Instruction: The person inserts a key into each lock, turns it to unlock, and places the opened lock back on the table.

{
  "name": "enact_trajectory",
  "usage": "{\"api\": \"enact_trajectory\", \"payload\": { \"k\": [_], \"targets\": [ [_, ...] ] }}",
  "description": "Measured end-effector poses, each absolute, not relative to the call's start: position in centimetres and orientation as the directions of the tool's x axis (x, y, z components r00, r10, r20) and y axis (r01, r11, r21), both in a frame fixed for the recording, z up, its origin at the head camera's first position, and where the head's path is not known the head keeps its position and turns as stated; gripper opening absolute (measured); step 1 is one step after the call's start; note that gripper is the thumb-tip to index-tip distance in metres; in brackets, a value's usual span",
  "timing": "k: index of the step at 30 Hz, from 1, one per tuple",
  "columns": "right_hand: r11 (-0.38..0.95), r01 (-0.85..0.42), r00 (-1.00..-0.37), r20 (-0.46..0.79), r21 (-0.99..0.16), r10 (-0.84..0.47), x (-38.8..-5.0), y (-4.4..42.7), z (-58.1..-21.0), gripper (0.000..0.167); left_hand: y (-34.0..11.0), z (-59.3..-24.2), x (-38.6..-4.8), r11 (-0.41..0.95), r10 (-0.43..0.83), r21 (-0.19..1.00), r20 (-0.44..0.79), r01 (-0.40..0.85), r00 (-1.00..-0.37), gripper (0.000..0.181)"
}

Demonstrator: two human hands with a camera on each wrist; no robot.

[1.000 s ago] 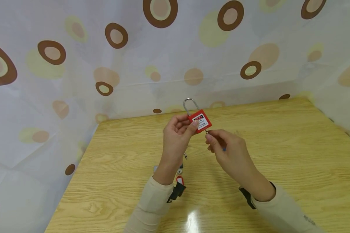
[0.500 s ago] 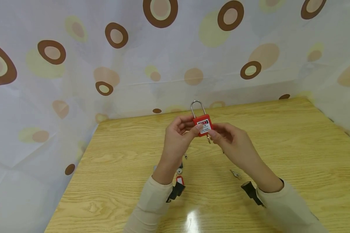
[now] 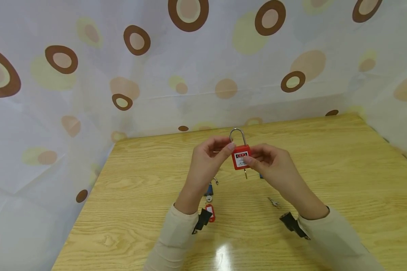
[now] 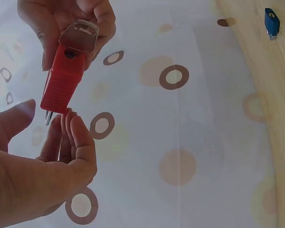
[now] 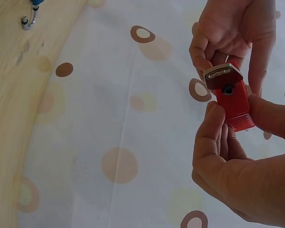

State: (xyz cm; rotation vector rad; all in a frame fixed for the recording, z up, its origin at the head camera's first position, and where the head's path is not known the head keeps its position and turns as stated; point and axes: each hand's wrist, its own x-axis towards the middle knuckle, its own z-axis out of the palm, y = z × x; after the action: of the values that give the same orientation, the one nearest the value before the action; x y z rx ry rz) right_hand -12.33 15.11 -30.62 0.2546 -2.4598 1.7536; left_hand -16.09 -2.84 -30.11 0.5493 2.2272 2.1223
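Observation:
A red padlock (image 3: 238,162) with a white label is held up over the table, shackle (image 3: 237,130) on top and a key (image 3: 245,174) sticking out below. My right hand (image 3: 280,169) pinches its body between thumb and fingers, as the right wrist view also shows on the padlock (image 5: 235,107). My left hand (image 3: 203,163) is at the padlock's upper left by the shackle; in the left wrist view that hand (image 4: 42,178) has its thumb apart from the red body (image 4: 62,80), fingertips close to the shackle end. The key's flat head (image 4: 80,35) shows there.
Under my left wrist lie a blue padlock (image 3: 209,189), a small round metal piece (image 3: 208,198) and a red tag (image 3: 210,213). Small keys (image 3: 274,203) lie near my right wrist, and a blue object (image 3: 261,175) shows behind my right hand. A patterned sheet (image 3: 203,105) borders the table.
The padlock has turned more upright and moved slightly right and down. My right hand has gone from the key to the body. My left hand has shifted from the body toward the shackle, its thumb off the label.

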Motion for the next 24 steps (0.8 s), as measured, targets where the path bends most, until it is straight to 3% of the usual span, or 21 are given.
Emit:
{"api": "enact_trajectory", "payload": {
  "k": [6,24],
  "targets": [
    [0.318,-0.189,-0.981,0.165,-0.929,-0.1,-12.4,14.4,-31.0,0.026,-3.2,-30.0,-16.3,-0.008,0.176,0.971,0.235,0.237,-0.956,0.023],
    [0.329,-0.21,-0.971,0.156,-0.921,-0.182,-12.6,13.7,-31.9,0.025,-4.4,-29.4,-16.6,-0.095,0.097,0.961,0.27,0.261,-0.958,0.014]
  ]
}}
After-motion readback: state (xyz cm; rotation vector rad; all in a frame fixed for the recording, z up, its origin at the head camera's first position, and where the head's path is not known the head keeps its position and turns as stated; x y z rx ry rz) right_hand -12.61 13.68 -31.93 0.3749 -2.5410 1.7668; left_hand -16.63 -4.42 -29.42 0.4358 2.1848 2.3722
